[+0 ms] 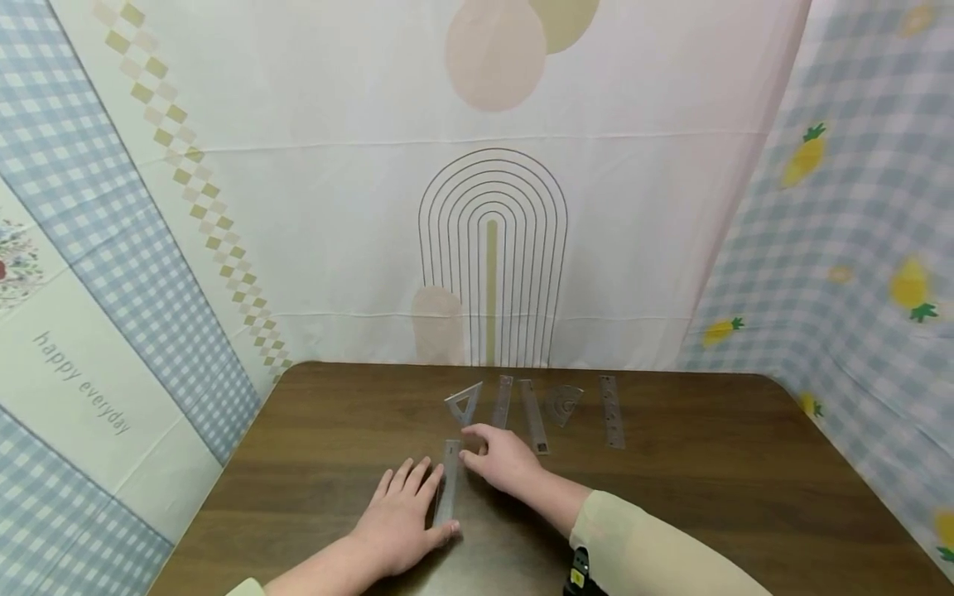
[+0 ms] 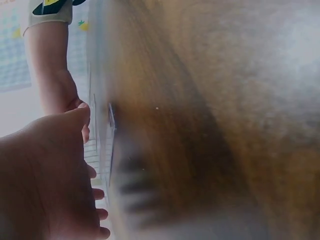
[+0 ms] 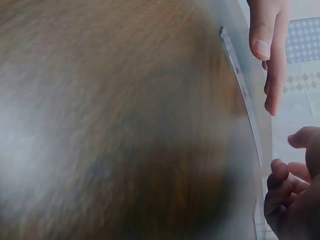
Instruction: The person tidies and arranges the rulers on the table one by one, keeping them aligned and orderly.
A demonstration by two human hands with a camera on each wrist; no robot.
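A clear ruler [image 1: 450, 482] lies flat on the wooden table, pointing away from me. My left hand [image 1: 395, 517] is spread low beside its left edge, the thumb reaching across near its close end; whether it presses the ruler I cannot tell. My right hand [image 1: 510, 462] hovers just right of the far end, thumb and index finger apart with nothing between them. In the right wrist view the ruler [image 3: 242, 90] shows edge-on below the left hand [image 3: 272, 45], and the right hand's [image 3: 295, 200] other fingers are loosely bent.
Behind the hands a clear set square [image 1: 473, 403], two clear rulers, one farther left [image 1: 503, 401] and one farther right [image 1: 533, 416], a protractor [image 1: 564, 403] and a stencil-like ruler with holes [image 1: 613, 414] lie in a row. Patterned cloths [image 1: 358, 248] hang around the table [image 1: 708, 480].
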